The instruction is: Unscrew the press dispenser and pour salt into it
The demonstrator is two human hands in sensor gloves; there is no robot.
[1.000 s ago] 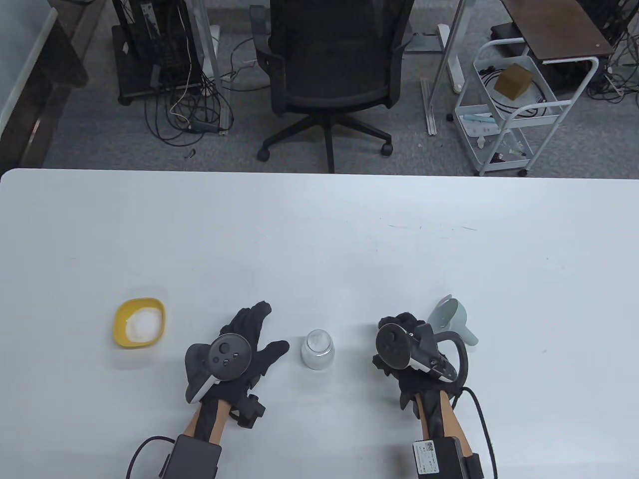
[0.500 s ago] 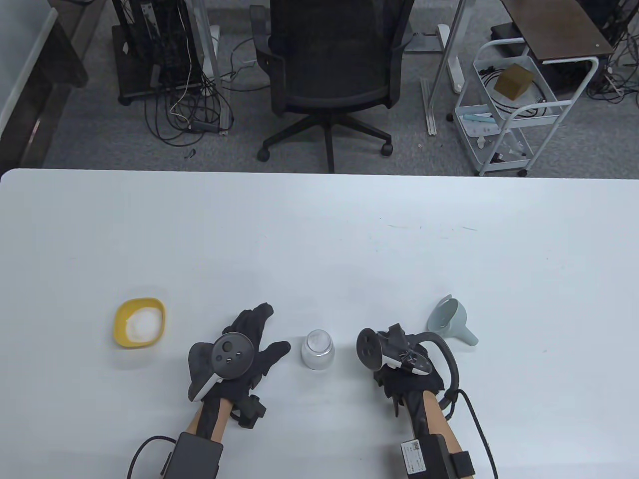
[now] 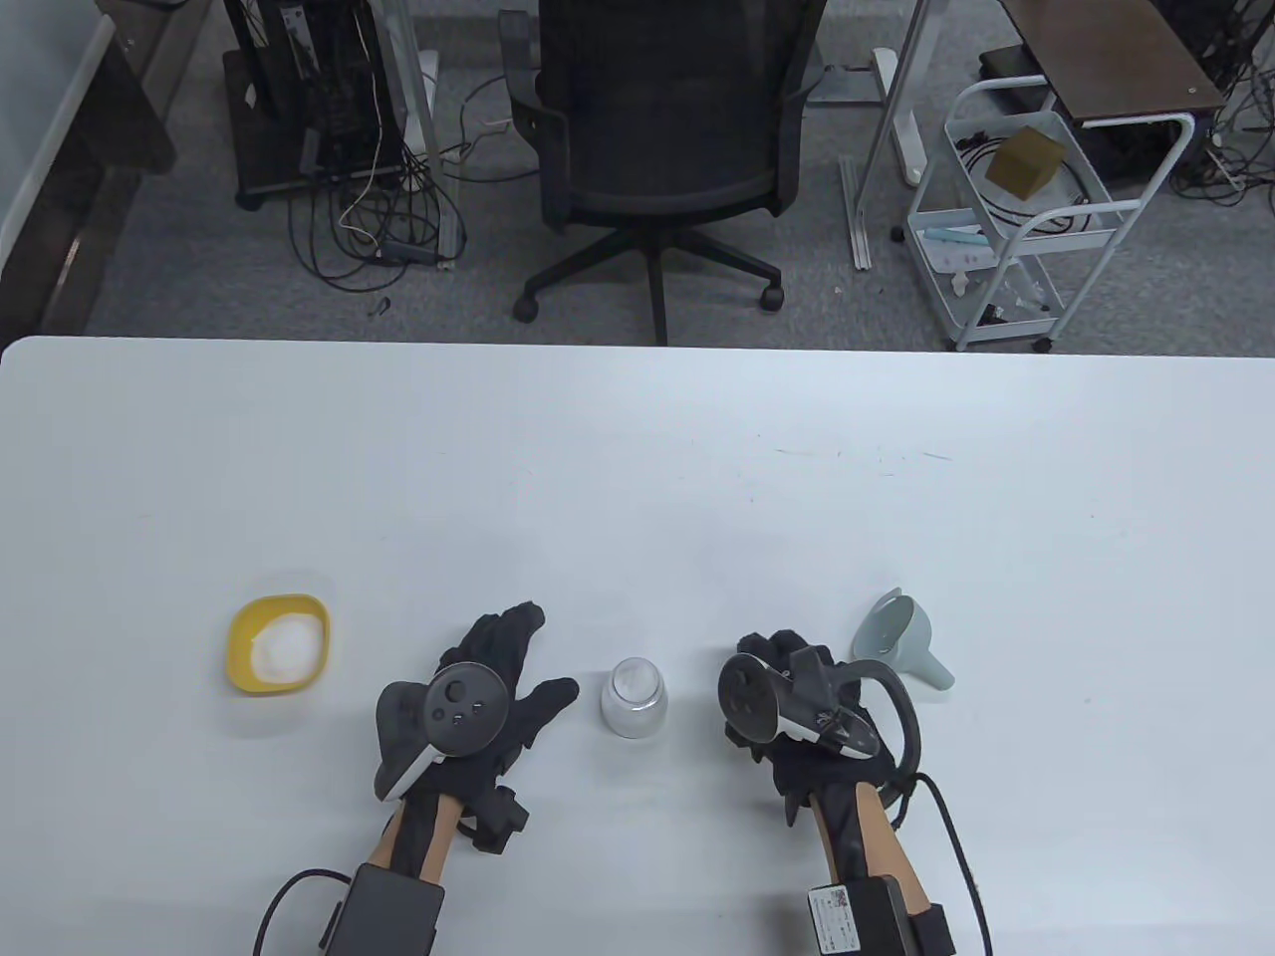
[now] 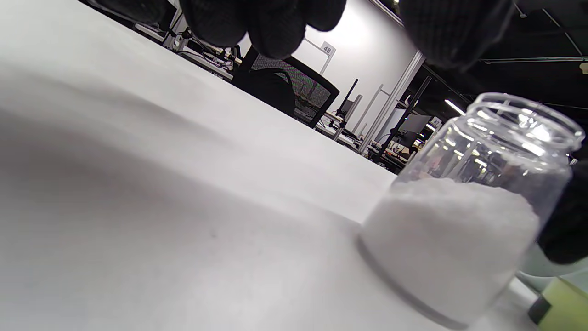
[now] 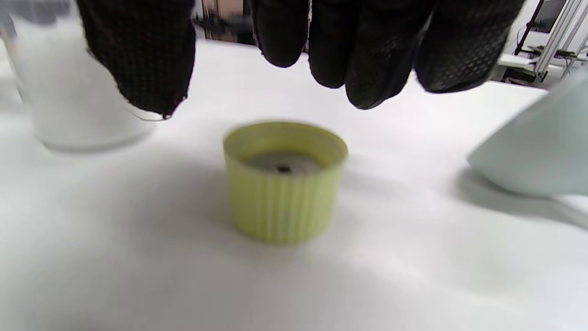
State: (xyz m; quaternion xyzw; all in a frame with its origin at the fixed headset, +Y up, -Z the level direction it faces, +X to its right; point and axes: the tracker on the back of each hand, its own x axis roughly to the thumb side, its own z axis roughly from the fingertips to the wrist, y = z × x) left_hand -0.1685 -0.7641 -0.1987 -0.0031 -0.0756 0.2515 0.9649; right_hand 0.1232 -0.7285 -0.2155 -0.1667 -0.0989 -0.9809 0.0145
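Observation:
The glass dispenser jar (image 3: 634,697) stands uncapped at the table's middle front, partly filled with white salt; it also shows in the left wrist view (image 4: 459,239). Its green ribbed cap (image 5: 284,181) lies upside down on the table. The cap is hidden under my right hand in the table view. My right hand (image 3: 787,687) hovers over the cap with its fingers (image 5: 367,59) spread, holding nothing. My left hand (image 3: 528,662) lies open on the table just left of the jar, apart from it. A yellow bowl (image 3: 278,642) of salt sits at the left.
A pale blue funnel (image 3: 901,642) lies on its side just right of my right hand, and it also shows in the right wrist view (image 5: 537,151). An office chair (image 3: 662,149) and a wire cart (image 3: 1016,219) stand beyond the table's far edge.
My right hand has shifted left, away from the funnel, and turned over the cap. My left hand, the jar and the bowl have not moved.

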